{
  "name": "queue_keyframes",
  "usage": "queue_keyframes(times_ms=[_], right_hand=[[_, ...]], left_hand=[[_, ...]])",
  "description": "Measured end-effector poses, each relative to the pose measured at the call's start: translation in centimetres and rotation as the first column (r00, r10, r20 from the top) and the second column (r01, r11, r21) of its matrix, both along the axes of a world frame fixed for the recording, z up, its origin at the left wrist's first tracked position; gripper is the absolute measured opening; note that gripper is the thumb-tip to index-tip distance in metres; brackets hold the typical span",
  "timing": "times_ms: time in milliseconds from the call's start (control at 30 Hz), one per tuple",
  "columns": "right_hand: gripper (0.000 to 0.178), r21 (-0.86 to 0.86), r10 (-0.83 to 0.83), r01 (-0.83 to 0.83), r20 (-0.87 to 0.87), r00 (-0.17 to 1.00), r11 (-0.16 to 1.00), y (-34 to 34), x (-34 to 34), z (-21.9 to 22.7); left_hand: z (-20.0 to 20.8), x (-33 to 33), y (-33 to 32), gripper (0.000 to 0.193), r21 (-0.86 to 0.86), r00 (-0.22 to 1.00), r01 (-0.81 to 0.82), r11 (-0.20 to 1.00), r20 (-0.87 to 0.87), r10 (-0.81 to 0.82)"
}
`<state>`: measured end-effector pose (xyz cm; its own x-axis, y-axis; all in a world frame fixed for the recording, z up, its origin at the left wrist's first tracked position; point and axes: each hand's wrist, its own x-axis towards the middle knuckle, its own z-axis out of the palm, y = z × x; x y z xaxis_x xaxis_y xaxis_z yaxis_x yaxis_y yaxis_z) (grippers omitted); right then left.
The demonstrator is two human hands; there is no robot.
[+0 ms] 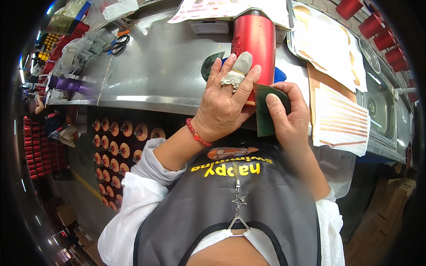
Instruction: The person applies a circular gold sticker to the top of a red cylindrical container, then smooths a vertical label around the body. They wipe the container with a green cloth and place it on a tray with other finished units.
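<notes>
Head view: steel workbench (168, 66) runs across the top, w/ a red metal tumbler (254, 40) lying on it at 12 o'clock, its near end at the bench edge. Sheets of gold decal strips (339, 119) lie at 3 o'clock on a wooden board; another printed sheet (328, 44) sits farther back at 1–2 o'clock. Row of red cups (377, 26) lines the far right rim, beside a small steel sink (381, 106). Black scissors (117, 44) and clear bags at 10–11 o'clock; purple tumbler (66, 83) at 9. Below the bench edge, a rack of round orange-and-dark pieces (115, 150) at 8 o'clock; can't tell what they are. Nothing blocks the hands; the tumbler's far end is under a paper sheet (213, 9).

L hand (224, 106) lies flat over the tumbler's near end, fingers spread, middle finger wrapped in a white cloth cot (239, 66), red bead bracelet (197, 133) on the wrist. R hand (288, 115) pinches a dark green plastic scraper (266, 111) between thumb and fingers, edge against the tumbler just beside the L hand. Both forearms come up from 6 o'clock over a grey apron (248, 199).
</notes>
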<state>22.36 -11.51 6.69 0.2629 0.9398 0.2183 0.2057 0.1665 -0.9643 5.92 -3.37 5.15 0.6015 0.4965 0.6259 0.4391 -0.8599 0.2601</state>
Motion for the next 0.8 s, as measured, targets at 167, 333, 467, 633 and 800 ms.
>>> queue_keyframes(times_ms=[167,333,467,633,800], right_hand=[[0.018,-0.066,-0.046,0.045,-0.011,0.999,0.997,-0.4,0.4,-0.3],[0.018,-0.069,-0.052,0.055,0.049,0.997,0.996,-0.5,0.4,-0.1],[0.021,-0.094,-0.028,0.039,0.110,0.994,0.995,-1.3,1.8,-0.2],[0.028,-0.093,-0.067,0.096,0.273,0.960,0.991,-1.2,8.2,0.0],[0.037,0.260,-0.150,0.012,0.518,0.842,0.966,11.1,17.6,4.3]], left_hand=[[-4.5,-2.5,-0.3,0.077,-0.343,0.974,0.000,0.939,0.213,0.078],[0.2,-0.2,-0.4,0.079,-0.082,0.999,0.037,0.996,0.028,-0.035],[-3.4,-2.0,0.1,0.076,-0.236,0.971,0.093,0.967,0.236,-0.036],[-2.1,-4.1,3.4,0.079,-0.633,0.929,0.279,0.722,0.367,-0.038],[2.1,3.4,14.3,0.063,-0.826,0.819,0.563,-0.024,0.553,0.153]])
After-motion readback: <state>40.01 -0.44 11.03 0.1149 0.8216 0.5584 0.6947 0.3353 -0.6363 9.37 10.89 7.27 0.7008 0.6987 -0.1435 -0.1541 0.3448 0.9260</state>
